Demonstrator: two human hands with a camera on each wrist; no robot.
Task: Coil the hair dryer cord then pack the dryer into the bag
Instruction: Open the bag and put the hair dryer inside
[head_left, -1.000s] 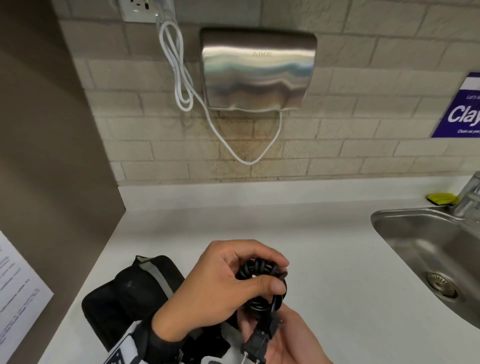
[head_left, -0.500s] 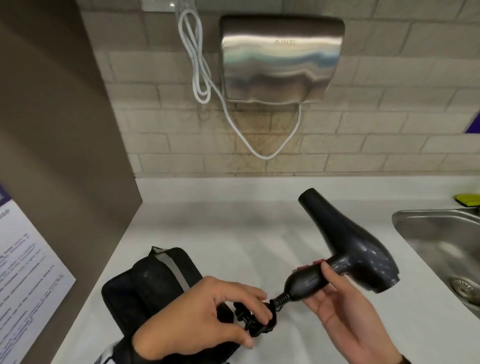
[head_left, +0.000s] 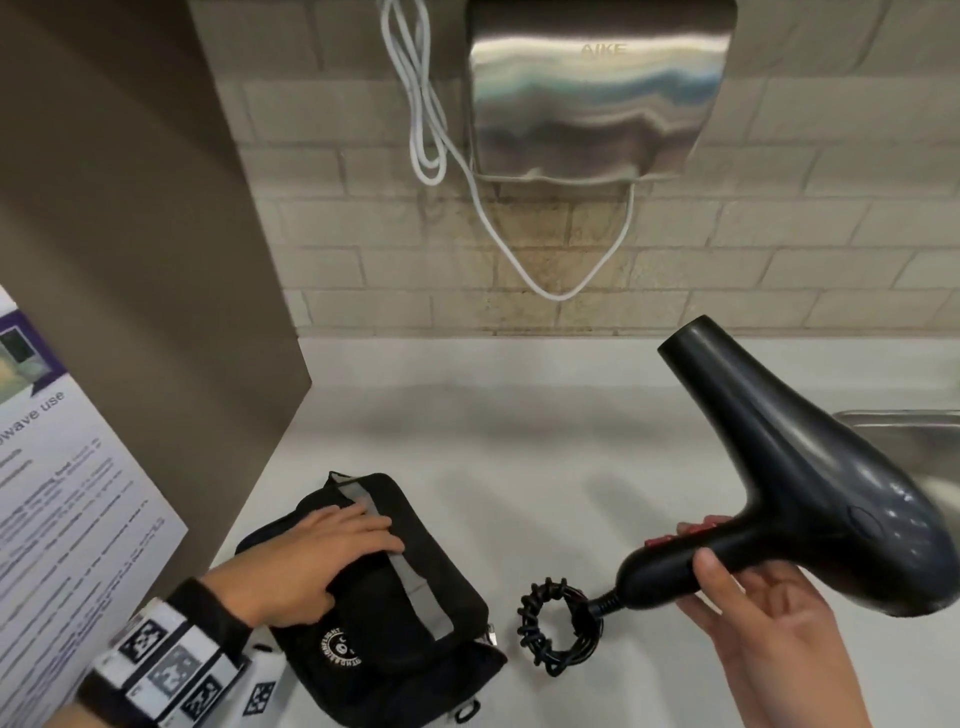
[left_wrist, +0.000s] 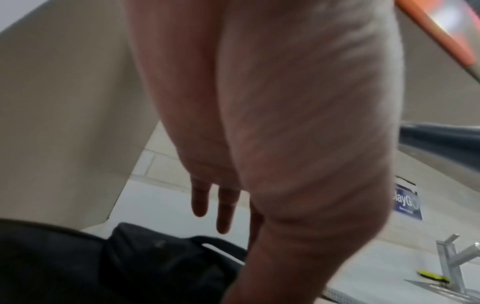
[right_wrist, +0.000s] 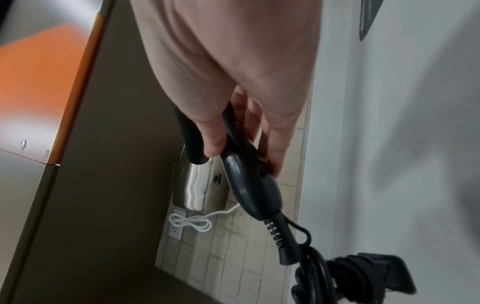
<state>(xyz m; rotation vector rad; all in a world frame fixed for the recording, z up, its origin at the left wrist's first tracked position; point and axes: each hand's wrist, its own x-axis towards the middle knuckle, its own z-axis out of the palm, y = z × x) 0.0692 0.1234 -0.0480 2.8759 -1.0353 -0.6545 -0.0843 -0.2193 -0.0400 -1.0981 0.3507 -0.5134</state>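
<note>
Person stands at a white counter (head_left: 519, 441) in a corner, brick wall behind. Right hand (head_left: 769, 623) holds a black hair dryer (head_left: 810, 499) up off the counter, fingers wrapped round the handle, thumb on its near side; nozzle points up and away toward the wall. In the right wrist view the same grip shows, fingers (right_wrist: 275, 148) curled round the handle. Cord (head_left: 558, 621) is already wound into a small tight bundle, hanging from the handle's end, at or just above the counter; cannot tell if it touches. Plug shows at the bundle in the right wrist view. Black bag (head_left: 395, 613) lies on the counter at the left, near the brown side panel (head_left: 130, 260), a grey strip running across its top. Left hand (head_left: 311, 556) rests flat on the bag's upper part, fingers straight and relaxed, gripping nothing. Bag and cord bundle sit near each other, not touching. On the wall above, a steel hand dryer (head_left: 597, 88) with a looped white cable (head_left: 426, 119). Edge of a steel sink (head_left: 904, 421) at far right. A printed notice (head_left: 62, 519) hangs at far left
</note>
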